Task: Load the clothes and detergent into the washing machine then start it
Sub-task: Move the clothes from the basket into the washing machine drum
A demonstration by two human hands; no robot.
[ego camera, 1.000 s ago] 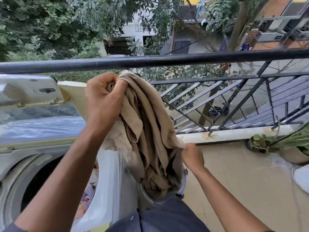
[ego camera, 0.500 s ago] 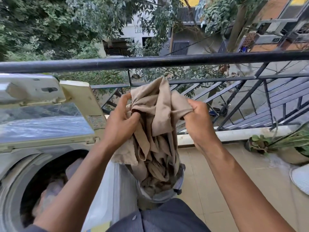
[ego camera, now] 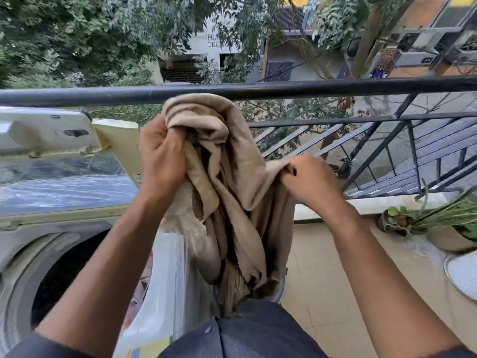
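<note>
Beige garment (ego camera: 232,192) is gripped mid-frame by left hand (ego camera: 161,161) and right hand (ego camera: 311,179), fingers curled; washing machine (ego camera: 51,228) lower left.

Dark grey-blue buttoned shirt (ego camera: 247,334) — short sleeves (ego camera: 38,347), bare forearms.

Cloth (ego camera: 232,182) is showing plain beige, no print. Washing machine (ego camera: 38,228) is reading grey with a yellowed cream lid (ego camera: 49,130) and dark drum opening (ego camera: 59,275). Railing (ego camera: 284,89) is looking black. Floor tiles (ego camera: 322,293) are showing pale beige. Shirt (ego camera: 258,332) is appearing dark grey-blue. Plant (ego camera: 459,215) is showing green.
</note>
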